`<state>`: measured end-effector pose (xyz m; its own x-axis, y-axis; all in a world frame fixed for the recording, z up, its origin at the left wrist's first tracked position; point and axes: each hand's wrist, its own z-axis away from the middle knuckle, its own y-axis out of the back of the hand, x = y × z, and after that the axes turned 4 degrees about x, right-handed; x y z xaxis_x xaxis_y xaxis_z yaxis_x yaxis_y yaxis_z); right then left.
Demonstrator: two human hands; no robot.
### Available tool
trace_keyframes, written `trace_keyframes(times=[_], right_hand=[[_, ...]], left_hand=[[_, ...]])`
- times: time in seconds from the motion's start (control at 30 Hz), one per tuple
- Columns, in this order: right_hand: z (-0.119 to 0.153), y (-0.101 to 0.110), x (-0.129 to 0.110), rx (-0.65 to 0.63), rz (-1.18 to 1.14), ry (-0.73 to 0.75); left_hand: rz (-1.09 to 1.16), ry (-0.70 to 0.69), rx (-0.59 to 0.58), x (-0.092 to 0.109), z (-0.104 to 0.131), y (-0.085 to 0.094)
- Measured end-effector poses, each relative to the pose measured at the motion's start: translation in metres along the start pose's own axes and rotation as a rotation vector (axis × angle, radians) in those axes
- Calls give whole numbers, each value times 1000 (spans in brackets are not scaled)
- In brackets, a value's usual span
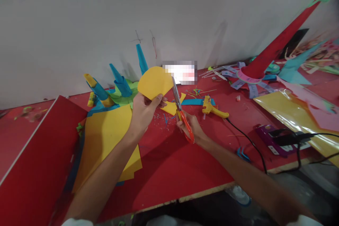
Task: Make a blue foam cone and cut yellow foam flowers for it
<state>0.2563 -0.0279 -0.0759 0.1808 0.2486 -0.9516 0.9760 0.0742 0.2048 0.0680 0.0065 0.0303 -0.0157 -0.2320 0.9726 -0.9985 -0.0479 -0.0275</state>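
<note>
A rounded, fan-shaped piece of yellow paper (155,82) is pinched between the thumb and fingers of my left hand (144,111), held up above the table. My right hand (192,127) grips orange-handled scissors (187,124), their blades pointing up beside the paper's right edge. Whether the blades touch the paper is unclear. Below and behind the hands lie a yellow paper scrap (171,107) and a blue strip (196,102). Sheets of yellow paper (106,137) are stacked left of my left forearm.
A yellow glue gun (215,108) trails a black cord toward a purple power strip (272,139). Blue paper cones (123,84) stand at the back left. A tall red cone (280,39) leans at the right. A red board (47,152) lies at the left.
</note>
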Motion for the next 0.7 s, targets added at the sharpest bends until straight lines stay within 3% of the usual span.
trace_keyframes(times=[0.4, 0.7], right_hand=[[0, -7, 12, -58, -77, 6], [2, -4, 8, 13, -59, -38]], left_hand=[[-104, -23, -104, 4, -6, 9], [-60, -38, -37, 7, -10, 12]])
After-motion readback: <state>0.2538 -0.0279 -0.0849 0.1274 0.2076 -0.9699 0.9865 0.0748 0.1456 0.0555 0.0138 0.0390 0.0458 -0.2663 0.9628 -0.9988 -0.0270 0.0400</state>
